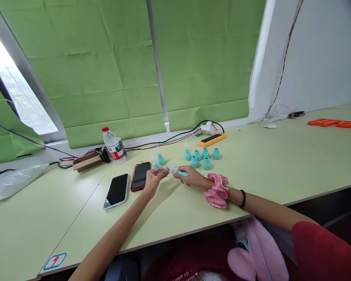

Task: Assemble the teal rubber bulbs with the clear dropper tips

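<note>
My left hand (154,180) pinches a small clear plastic nozzle (172,169) between thumb and fingertips. Facing it, my right hand (194,177) grips a teal rubber bulb (182,173), its mouth end towards the nozzle. The two parts meet or nearly meet; I cannot tell whether they are joined. Just behind my hands stand several open teal bulbs (206,163) with no nozzle. A teal bulb with a clear nozzle (187,155) stands upright beside them. Two more bulbs with nozzles (161,159) are behind my left hand, one partly hidden.
Two phones, one light-cased (116,191) and one red-cased (140,176), lie left of my hands. Farther back are a water bottle (114,146), a cardboard box (87,162), cables and a yellow power strip (212,139). A plastic bag (14,182) lies far left, orange parts (324,122) far right.
</note>
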The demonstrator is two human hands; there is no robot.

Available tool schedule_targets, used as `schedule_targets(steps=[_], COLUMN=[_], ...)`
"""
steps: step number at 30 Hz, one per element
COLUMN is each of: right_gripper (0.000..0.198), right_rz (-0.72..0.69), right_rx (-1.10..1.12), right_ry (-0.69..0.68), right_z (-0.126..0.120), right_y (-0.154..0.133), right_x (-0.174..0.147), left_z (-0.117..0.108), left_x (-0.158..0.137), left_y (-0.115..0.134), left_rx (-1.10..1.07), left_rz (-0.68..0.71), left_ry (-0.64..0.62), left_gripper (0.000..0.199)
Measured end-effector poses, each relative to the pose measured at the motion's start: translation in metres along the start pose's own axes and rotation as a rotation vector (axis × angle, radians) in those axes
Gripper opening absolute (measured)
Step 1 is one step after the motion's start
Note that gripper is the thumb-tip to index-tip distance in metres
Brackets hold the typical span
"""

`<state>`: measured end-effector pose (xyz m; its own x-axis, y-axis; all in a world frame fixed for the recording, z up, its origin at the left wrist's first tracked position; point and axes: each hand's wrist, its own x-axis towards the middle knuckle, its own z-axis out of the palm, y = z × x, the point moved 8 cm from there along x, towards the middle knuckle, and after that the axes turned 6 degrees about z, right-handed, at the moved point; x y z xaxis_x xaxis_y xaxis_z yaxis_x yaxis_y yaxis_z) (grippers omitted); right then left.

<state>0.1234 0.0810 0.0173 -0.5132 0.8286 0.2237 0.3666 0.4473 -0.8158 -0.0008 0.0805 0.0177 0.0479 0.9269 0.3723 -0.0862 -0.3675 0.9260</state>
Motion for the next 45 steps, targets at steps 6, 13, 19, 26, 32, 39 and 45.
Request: schedule_targets(steps=[6,13,19,26,32,39,45], right_gripper=[0.028,0.021,0.019,0.029,0.034,0.025,0.024], right_rz=[-0.179,-0.239,-0.003,0.127,-0.018,-0.307,-0.29], right_rx=[-0.068,-0.25,-0.437,-0.468,-0.622,-0.754,-0.843], right_ry=[0.168,0.437,0.428,0.491,0.633,0.523,0.415], right_z=[-0.028,-0.062,-0.063,-0.067,-0.063,-0.028,-0.013], right_y=[-0.027,-0.022,0.019,0.043,0.003,-0.036,-0.032], right_x=[0.004,0.044,0.092,0.095,0.069,0.049,0.054], left_z=[0.009,0.037,0.037,0.041,0.029,0.029,0.033], left_x=[0.0,-0.015,-0.018,-0.018,-0.01,-0.011,-0.011], left_y=[0.013,0.0,-0.024,-0.011,0.008,0.009,0.003], left_rx=[0.172,1.245,1.44,1.473,1.688,1.89,1.921], left_rz=[0.096,0.455,0.429,0.448,0.322,0.221,0.159], left_ry=[-0.101,-0.384,-0.493,-0.499,-0.373,-0.406,-0.435], left_gripper=[0.037,0.035,0.036,0.035,0.025,0.028,0.03])
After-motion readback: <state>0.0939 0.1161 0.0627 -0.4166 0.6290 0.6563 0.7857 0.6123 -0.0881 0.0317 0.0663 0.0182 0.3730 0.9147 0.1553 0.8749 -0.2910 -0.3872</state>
